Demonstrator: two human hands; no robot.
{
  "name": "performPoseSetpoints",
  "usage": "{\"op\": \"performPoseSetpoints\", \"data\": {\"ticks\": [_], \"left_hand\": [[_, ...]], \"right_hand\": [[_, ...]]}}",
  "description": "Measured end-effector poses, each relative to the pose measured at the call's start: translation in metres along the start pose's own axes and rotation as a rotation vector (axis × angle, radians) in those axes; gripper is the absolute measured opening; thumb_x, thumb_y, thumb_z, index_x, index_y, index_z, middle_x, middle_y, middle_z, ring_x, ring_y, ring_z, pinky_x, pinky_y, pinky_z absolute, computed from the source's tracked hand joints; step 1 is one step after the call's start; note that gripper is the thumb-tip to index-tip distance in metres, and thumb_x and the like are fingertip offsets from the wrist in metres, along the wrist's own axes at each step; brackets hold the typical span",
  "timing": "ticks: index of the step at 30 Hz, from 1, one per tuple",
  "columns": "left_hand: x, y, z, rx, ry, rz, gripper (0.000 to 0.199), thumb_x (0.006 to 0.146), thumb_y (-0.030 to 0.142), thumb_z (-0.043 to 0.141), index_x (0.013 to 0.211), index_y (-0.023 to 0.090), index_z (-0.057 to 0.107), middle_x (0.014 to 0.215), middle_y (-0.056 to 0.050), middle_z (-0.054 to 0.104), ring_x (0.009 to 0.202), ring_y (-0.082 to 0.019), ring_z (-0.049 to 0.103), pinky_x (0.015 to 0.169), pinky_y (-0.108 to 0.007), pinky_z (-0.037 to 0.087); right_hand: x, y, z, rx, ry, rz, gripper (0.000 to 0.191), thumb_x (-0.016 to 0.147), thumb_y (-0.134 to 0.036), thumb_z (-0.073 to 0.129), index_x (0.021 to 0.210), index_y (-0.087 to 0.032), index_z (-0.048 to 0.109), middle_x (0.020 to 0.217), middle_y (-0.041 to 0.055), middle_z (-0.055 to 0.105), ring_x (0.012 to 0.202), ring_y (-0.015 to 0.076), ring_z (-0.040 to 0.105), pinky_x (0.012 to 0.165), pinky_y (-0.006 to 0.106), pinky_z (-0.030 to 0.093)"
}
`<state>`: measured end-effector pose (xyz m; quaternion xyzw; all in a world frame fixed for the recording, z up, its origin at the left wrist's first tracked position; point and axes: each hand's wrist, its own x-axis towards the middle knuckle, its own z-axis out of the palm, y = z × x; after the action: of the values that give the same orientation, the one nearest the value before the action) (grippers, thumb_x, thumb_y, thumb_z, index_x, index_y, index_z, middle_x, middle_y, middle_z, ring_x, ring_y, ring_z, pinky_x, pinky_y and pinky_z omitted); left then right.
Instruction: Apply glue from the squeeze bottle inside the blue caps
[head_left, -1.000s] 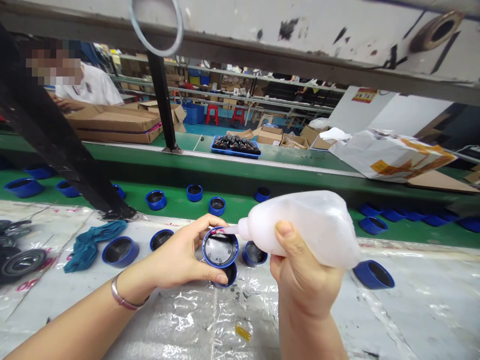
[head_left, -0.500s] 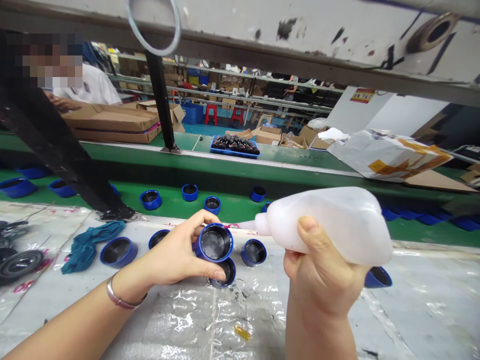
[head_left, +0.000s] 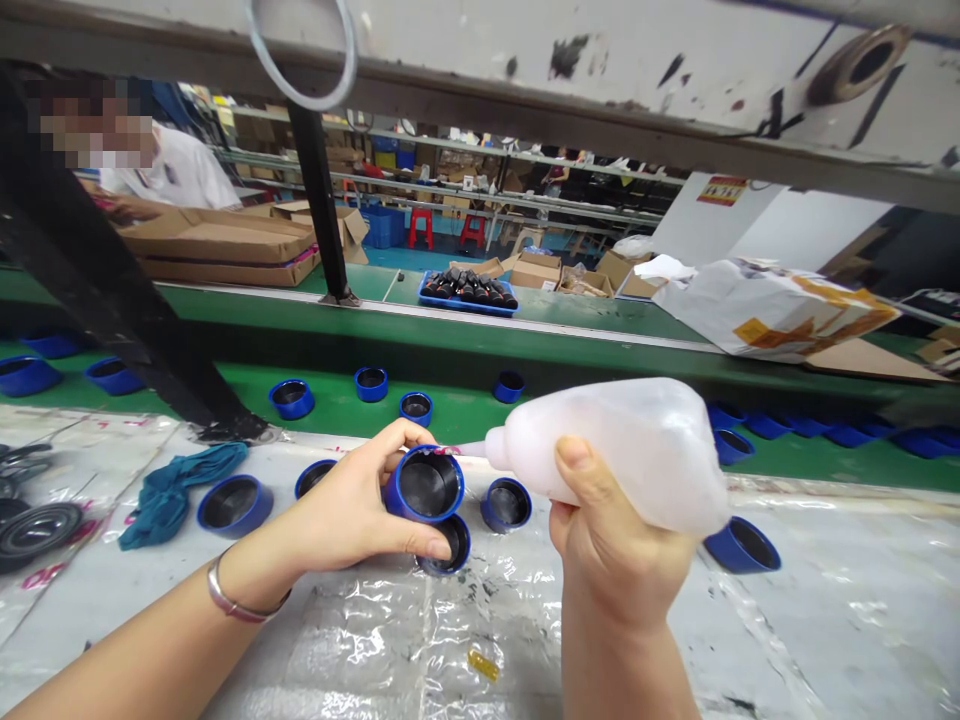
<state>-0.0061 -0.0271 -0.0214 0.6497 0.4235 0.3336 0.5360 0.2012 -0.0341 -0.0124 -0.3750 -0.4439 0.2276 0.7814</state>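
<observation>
My left hand (head_left: 352, 510) grips a round blue cup with a black inside (head_left: 429, 486), tilted so its mouth faces me. A second blue cup (head_left: 454, 548) sits right below it, partly covered by the held one and my thumb. In my right hand (head_left: 626, 535) is a translucent white squeeze bottle (head_left: 622, 440), lying nearly level. Its thin nozzle (head_left: 466, 449) points left and its tip is at the upper right rim of the held cup; whether it touches I cannot tell. Another blue cup (head_left: 506, 505) stands just to the right on the plastic-covered bench.
More blue cups stand on the bench and along the green conveyor (head_left: 465, 425). A teal cloth (head_left: 172, 495) lies left, near black rings (head_left: 37, 535). A slanted black post (head_left: 142, 280) rises at left. Across the belt are a blue tray (head_left: 469, 305) and a person (head_left: 169, 170) beside cardboard boxes.
My right hand has moved left with the squeeze bottle, bringing the nozzle over the held cup's rim. Cups on the green conveyor have shifted slightly left. My left hand stays nearly still.
</observation>
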Motion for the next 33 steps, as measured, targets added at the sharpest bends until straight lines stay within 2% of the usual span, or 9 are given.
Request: {"op": "performPoseSetpoints", "data": {"ticks": [4, 8, 11, 15, 20, 24, 27, 30, 33], "left_hand": [[0.0, -0.001, -0.003, 0.049, 0.028, 0.004, 0.069, 0.061, 0.04, 0.096, 0.112, 0.024, 0.052, 0.103, 0.0, 0.067, 0.096, -0.023, 0.063, 0.084, -0.032, 0.051], [-0.001, 0.0, -0.006, 0.173, 0.116, 0.03, 0.07, 0.06, 0.044, 0.096, 0.113, 0.024, 0.054, 0.107, -0.002, 0.064, 0.099, -0.026, 0.062, 0.087, -0.037, 0.05], [-0.002, 0.002, -0.007, 0.262, 0.185, 0.064, 0.069, 0.06, 0.043, 0.095, 0.113, 0.023, 0.056, 0.115, -0.005, 0.064, 0.106, -0.03, 0.062, 0.095, -0.042, 0.049], [-0.003, 0.005, -0.008, 0.328, 0.204, 0.112, 0.066, 0.061, 0.041, 0.095, 0.114, 0.023, 0.059, 0.118, -0.007, 0.064, 0.11, -0.031, 0.063, 0.103, -0.047, 0.047], [-0.004, 0.007, -0.008, 0.406, 0.211, 0.193, 0.061, 0.064, 0.04, 0.095, 0.113, 0.023, 0.062, 0.117, -0.006, 0.064, 0.108, -0.03, 0.065, 0.102, -0.047, 0.05], [-0.004, 0.005, -0.009, 0.454, 0.238, 0.239, 0.059, 0.066, 0.039, 0.094, 0.112, 0.023, 0.063, 0.115, -0.006, 0.065, 0.106, -0.029, 0.066, 0.1, -0.047, 0.053], [-0.004, 0.001, -0.012, 0.475, 0.27, 0.31, 0.058, 0.068, 0.037, 0.094, 0.115, 0.025, 0.062, 0.116, -0.005, 0.064, 0.107, -0.028, 0.066, 0.1, -0.046, 0.054], [-0.004, -0.002, -0.015, 0.503, 0.318, 0.427, 0.056, 0.073, 0.035, 0.091, 0.119, 0.027, 0.06, 0.12, -0.006, 0.063, 0.114, -0.028, 0.064, 0.105, -0.045, 0.052], [-0.002, -0.005, -0.016, 0.531, 0.36, 0.501, 0.055, 0.077, 0.033, 0.089, 0.123, 0.028, 0.059, 0.124, -0.007, 0.062, 0.121, -0.028, 0.061, 0.109, -0.045, 0.05]], "right_hand": [[0.003, -0.003, -0.003, -0.024, 0.009, -0.061, 0.024, 0.067, -0.027, 0.093, 0.064, -0.019, 0.07, 0.068, -0.0001, 0.058, 0.059, 0.014, 0.057, 0.047, 0.028, 0.056], [0.006, -0.006, -0.002, 0.042, 0.054, -0.098, 0.024, 0.065, -0.027, 0.094, 0.065, -0.02, 0.072, 0.067, -0.0008, 0.058, 0.06, 0.0132, 0.056, 0.048, 0.027, 0.057], [0.007, -0.007, -0.001, 0.066, 0.055, -0.083, 0.023, 0.065, -0.028, 0.094, 0.067, -0.02, 0.073, 0.07, 0.0, 0.06, 0.062, 0.0135, 0.058, 0.05, 0.027, 0.058], [0.007, -0.005, 0.0, 0.071, 0.021, -0.04, 0.021, 0.067, -0.031, 0.093, 0.07, -0.021, 0.075, 0.07, 0.0007, 0.062, 0.063, 0.0141, 0.06, 0.052, 0.028, 0.059], [0.007, -0.004, 0.002, 0.075, 0.067, -0.02, 0.025, 0.06, -0.031, 0.097, 0.068, -0.022, 0.075, 0.072, 0.0007, 0.065, 0.063, 0.0142, 0.06, 0.049, 0.026, 0.058], [0.005, -0.011, 0.001, 0.077, 0.018, 0.005, 0.025, 0.059, -0.028, 0.098, 0.065, -0.022, 0.074, 0.071, -0.0002, 0.063, 0.062, 0.0136, 0.06, 0.046, 0.025, 0.057], [0.005, -0.015, 0.0, 0.107, 0.001, 0.015, 0.022, 0.061, -0.025, 0.096, 0.069, -0.023, 0.076, 0.071, -0.0008, 0.064, 0.062, 0.0134, 0.062, 0.047, 0.025, 0.058], [0.008, -0.015, 0.0, 0.183, -0.022, 0.017, 0.02, 0.065, -0.027, 0.094, 0.077, -0.023, 0.078, 0.074, 0.0005, 0.068, 0.066, 0.0157, 0.067, 0.051, 0.027, 0.061], [0.011, -0.014, 0.001, 0.229, -0.068, 0.034, 0.017, 0.069, -0.027, 0.091, 0.078, -0.022, 0.078, 0.071, 0.0002, 0.067, 0.063, 0.0159, 0.067, 0.052, 0.028, 0.062]]}}
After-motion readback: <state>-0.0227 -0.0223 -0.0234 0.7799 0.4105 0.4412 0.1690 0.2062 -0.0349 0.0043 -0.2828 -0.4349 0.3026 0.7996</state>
